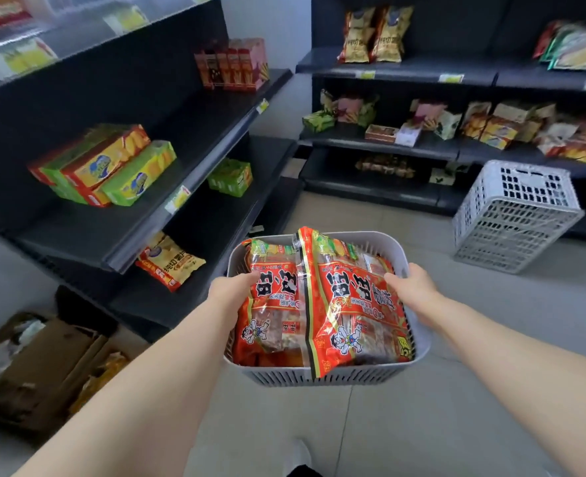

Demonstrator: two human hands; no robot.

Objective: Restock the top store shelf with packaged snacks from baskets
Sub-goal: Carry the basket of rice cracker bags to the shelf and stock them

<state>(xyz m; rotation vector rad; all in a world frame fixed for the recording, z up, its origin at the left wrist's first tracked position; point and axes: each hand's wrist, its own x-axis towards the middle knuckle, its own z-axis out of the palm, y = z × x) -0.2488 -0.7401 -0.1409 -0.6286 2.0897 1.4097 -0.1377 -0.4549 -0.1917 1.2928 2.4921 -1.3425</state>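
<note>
A grey slatted basket [322, 378] hangs above the floor between my hands, filled with large red snack packs [350, 304]. My left hand [231, 287] grips its left rim, fingers curled over the edge beside the left pack [270, 304]. My right hand [413, 287] grips the right rim the same way. The top shelf [88, 32] on the left runs across the upper left corner, with a clear front rail and yellow price tags.
Dark shelving on the left holds green and red cracker boxes [105, 166] and a yellow bag [169, 261]. More shelves with snacks line the back wall. A grey crate [515, 215] stands tilted on the floor at right. Cardboard boxes [40, 370] sit at lower left.
</note>
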